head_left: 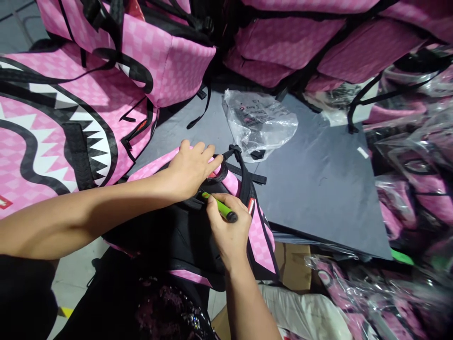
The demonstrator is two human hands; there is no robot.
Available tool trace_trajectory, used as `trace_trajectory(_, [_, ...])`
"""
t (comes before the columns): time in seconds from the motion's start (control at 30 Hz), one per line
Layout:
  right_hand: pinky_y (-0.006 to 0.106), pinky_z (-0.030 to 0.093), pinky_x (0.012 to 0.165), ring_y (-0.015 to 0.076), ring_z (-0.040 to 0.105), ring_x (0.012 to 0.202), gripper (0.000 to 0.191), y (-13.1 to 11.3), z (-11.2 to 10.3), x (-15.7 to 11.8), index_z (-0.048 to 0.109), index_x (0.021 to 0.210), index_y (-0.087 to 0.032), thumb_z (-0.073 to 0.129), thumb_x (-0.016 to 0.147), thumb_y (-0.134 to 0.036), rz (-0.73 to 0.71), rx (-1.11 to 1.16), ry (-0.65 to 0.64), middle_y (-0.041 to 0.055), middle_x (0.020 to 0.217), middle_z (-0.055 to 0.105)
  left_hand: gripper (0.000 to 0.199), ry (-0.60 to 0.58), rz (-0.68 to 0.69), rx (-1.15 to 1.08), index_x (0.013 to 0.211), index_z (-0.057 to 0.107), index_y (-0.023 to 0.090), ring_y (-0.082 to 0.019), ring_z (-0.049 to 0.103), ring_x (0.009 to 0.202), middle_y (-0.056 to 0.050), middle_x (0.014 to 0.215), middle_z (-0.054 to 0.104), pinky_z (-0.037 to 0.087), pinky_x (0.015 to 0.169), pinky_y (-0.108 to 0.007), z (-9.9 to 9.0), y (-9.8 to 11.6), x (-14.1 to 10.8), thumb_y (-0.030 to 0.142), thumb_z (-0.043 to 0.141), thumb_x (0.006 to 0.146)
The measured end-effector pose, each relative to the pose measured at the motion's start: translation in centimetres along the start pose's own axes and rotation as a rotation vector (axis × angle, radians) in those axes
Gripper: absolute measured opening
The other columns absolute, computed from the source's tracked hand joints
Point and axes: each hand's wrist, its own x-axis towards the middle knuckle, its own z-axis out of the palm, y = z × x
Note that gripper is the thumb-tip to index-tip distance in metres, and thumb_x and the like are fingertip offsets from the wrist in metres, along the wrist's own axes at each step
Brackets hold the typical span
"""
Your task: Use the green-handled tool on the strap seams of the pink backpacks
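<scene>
A black and pink checkered backpack (166, 231) lies at the near edge of the grey table, its black side up. My left hand (193, 170) grips its pink upper edge near the top handle, with the fingers bent over it; the thumb is hard to see. A green marker pen (223, 208) with a black end is pinched in my right hand (231, 231), just below my left hand. The pen's tip points up and left at the black fabric, and I cannot tell whether it touches. A black strap (245, 177) runs beside my right hand.
A crumpled clear plastic bag (260, 123) lies on the grey table (318, 179) beyond the backpack. Pink backpacks with shark teeth (95, 146) are piled on the left, and more pink bags (290, 47) stand behind. Plastic-wrapped pink bags (417, 165) fill the right side. Below stands a cardboard box (293, 267).
</scene>
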Motion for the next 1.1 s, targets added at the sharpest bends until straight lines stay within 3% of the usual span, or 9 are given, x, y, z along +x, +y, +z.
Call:
trace_trajectory(0.47, [0.035,0.048,0.076,0.0196,0.066,0.073,0.018,0.1,0.2,0.3,0.073,0.081,-0.022,0.061,0.086,-0.033,0.049,0.098,-0.085,0.0013,0.078,0.074,0.073,-0.036,0.026,0.003,0.153,0.03,0.018,-0.034,0.051,0.116,-0.018,0.145,0.047,0.042,0.088,-0.046,-0.4,-0.2,0.2,0.024,0.058,0.085])
trace_trajectory(0.57, [0.036,0.047,0.079,0.0196,0.065,0.07,0.018,0.3,-0.2,0.1,0.073,0.079,-0.022,0.061,0.087,-0.034,0.032,0.086,-0.053,0.0009,0.076,0.074,0.095,-0.165,0.061,-0.029,0.157,0.019,0.023,-0.038,0.042,0.132,-0.018,0.16,0.027,0.042,0.096,-0.048,-1.3,-1.6,-0.2,0.032,0.072,0.078])
trace_trajectory(0.67, [0.039,0.044,0.086,0.0211,0.068,0.078,0.016,0.3,0.0,-0.3,0.074,0.083,-0.023,0.063,0.087,-0.034,-0.018,0.096,-0.024,0.0011,0.081,0.076,0.12,-0.295,-0.043,-0.108,0.159,0.0,0.03,-0.04,0.032,0.142,-0.018,0.166,0.005,0.043,0.099,-0.045,-2.1,-3.2,-1.5,0.038,0.081,0.07])
trace_trajectory(0.8, [0.037,0.039,0.089,0.0195,0.07,0.085,0.008,-0.5,1.7,-0.7,0.074,0.086,-0.023,0.067,0.084,-0.024,-0.125,0.191,-0.049,0.0001,0.088,0.077,0.136,-0.292,-0.149,-0.164,0.155,-0.019,0.03,-0.04,0.038,0.139,-0.02,0.166,-0.003,0.046,0.096,-0.039,-1.9,-3.8,-3.2,0.038,0.084,0.066])
trace_trajectory(0.97, [0.037,0.036,0.091,0.0189,0.07,0.09,0.009,-0.3,3.6,-0.9,0.074,0.091,-0.022,0.067,0.086,-0.025,-0.171,0.286,-0.05,0.0009,0.093,0.077,0.139,-0.242,-0.18,-0.012,0.156,-0.016,0.026,-0.042,0.048,0.129,-0.024,0.164,0.006,0.049,0.09,-0.04,-0.9,-2.7,-3.6,0.039,0.086,0.063])
trace_trajectory(1.1, [0.038,0.036,0.089,0.0205,0.07,0.09,0.013,0.5,4.2,-0.7,0.074,0.092,-0.022,0.065,0.088,-0.031,-0.191,0.249,-0.061,0.0029,0.094,0.077,0.132,-0.225,-0.176,0.034,0.156,-0.016,0.023,-0.037,0.052,0.123,-0.025,0.159,0.019,0.049,0.09,-0.038,-0.6,-2.5,-3.7,0.031,0.082,0.068])
